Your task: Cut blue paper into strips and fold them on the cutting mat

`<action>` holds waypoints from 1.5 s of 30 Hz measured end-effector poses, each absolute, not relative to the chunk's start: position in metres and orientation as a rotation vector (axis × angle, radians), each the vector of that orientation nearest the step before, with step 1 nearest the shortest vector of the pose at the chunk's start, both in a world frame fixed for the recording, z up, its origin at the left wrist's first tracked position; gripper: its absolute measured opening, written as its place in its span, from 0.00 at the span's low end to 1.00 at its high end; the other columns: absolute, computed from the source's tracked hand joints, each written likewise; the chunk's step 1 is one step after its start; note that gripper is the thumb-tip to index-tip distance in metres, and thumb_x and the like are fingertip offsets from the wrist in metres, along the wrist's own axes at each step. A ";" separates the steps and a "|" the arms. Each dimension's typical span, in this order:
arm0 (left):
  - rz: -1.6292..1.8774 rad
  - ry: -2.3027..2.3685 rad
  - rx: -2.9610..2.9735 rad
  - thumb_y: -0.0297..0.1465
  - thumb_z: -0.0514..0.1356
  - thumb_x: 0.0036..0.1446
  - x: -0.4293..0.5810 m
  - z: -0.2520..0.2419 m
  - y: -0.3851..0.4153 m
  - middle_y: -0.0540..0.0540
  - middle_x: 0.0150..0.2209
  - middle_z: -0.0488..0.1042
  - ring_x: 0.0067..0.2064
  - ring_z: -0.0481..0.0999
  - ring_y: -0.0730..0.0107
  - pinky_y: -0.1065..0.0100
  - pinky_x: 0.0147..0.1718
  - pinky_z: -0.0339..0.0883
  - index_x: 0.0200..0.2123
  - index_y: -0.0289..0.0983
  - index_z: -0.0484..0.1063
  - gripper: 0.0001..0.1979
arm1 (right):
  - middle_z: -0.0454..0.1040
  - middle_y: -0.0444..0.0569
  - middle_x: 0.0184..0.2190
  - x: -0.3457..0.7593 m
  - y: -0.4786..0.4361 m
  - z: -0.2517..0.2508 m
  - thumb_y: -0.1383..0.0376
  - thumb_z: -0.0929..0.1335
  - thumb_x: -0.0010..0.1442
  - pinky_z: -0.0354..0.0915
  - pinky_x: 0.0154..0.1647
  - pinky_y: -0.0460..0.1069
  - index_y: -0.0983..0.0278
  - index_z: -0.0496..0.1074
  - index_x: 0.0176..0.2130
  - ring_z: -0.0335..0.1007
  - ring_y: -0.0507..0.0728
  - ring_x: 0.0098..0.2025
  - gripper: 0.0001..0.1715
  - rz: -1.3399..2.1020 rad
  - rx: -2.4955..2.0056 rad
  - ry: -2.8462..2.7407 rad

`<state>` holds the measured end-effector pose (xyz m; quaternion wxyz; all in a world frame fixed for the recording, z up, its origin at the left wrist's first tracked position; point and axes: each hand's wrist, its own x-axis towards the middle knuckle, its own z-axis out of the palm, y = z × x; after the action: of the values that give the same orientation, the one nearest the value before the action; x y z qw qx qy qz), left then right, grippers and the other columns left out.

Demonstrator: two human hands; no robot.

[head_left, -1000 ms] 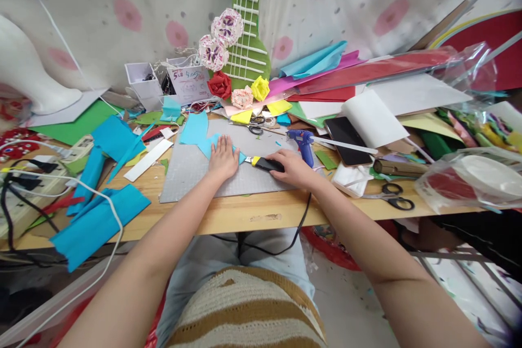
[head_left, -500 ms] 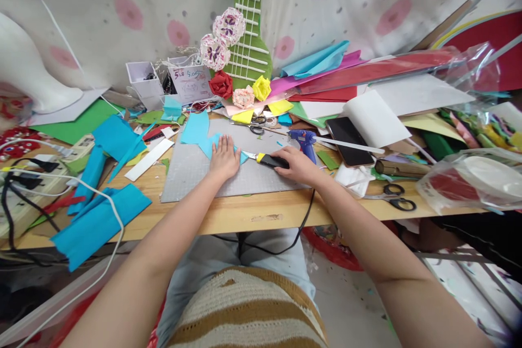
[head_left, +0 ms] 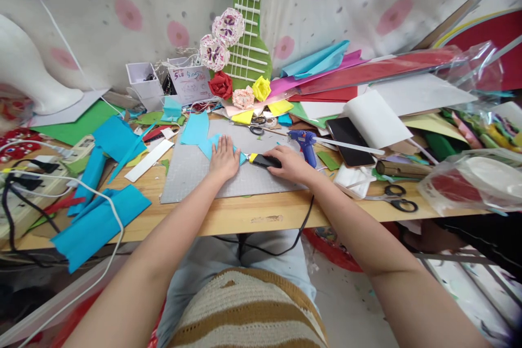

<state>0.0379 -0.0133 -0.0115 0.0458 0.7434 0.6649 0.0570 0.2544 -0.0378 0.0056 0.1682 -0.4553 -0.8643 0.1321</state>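
My left hand [head_left: 224,157] lies flat with fingers spread, pressing a light blue piece of paper [head_left: 205,144] onto a grey board [head_left: 187,174]. In my right hand [head_left: 289,163] is a utility knife [head_left: 264,161] with a black and yellow handle, held low over the board. Its metal tip points left at the paper's right end, near my left fingers. Part of the handle is hidden under my right palm. Just beyond my right hand sits a blue glue gun [head_left: 305,144].
Scissors [head_left: 402,200] and a phone [head_left: 350,141] lie to the right. Blue paper pieces [head_left: 101,217], a white cable [head_left: 116,212] and a power strip [head_left: 20,196] crowd the left. Paper flowers [head_left: 221,85] and a green guitar shape [head_left: 250,54] stand behind. A black cord [head_left: 304,223] hangs over the front edge.
My right hand has slid slightly left with the utility knife, bringing its tip closer to my left hand. My left hand stays in place on the paper.
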 end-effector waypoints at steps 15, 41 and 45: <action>0.189 2.021 2.274 0.39 0.35 0.64 0.038 -0.011 -0.015 0.35 0.66 0.43 0.67 0.40 0.57 0.53 0.64 0.35 0.64 0.23 0.43 0.32 | 0.68 0.55 0.44 0.236 -0.024 0.010 0.66 0.66 0.53 0.60 0.50 0.52 0.64 0.68 0.50 0.64 0.59 0.48 0.23 0.363 -1.337 -2.476; 0.250 2.027 2.279 0.39 0.34 0.64 0.036 -0.017 -0.012 0.34 0.66 0.43 0.67 0.40 0.57 0.54 0.64 0.36 0.64 0.23 0.43 0.32 | 0.70 0.54 0.41 0.218 -0.011 0.016 0.67 0.66 0.53 0.61 0.47 0.51 0.64 0.69 0.48 0.65 0.58 0.46 0.21 0.321 -1.334 -2.513; 0.245 2.028 2.282 0.39 0.34 0.63 0.036 -0.016 -0.012 0.34 0.66 0.43 0.67 0.41 0.57 0.54 0.64 0.35 0.64 0.22 0.43 0.33 | 0.69 0.53 0.44 0.227 -0.010 0.011 0.66 0.67 0.53 0.61 0.48 0.52 0.62 0.68 0.49 0.65 0.59 0.47 0.22 0.312 -1.363 -2.458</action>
<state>0.0364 -0.0124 -0.0161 0.0393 0.7446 0.6616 0.0799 0.2265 -0.0103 0.0111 0.1562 -0.4761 -0.8585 0.1088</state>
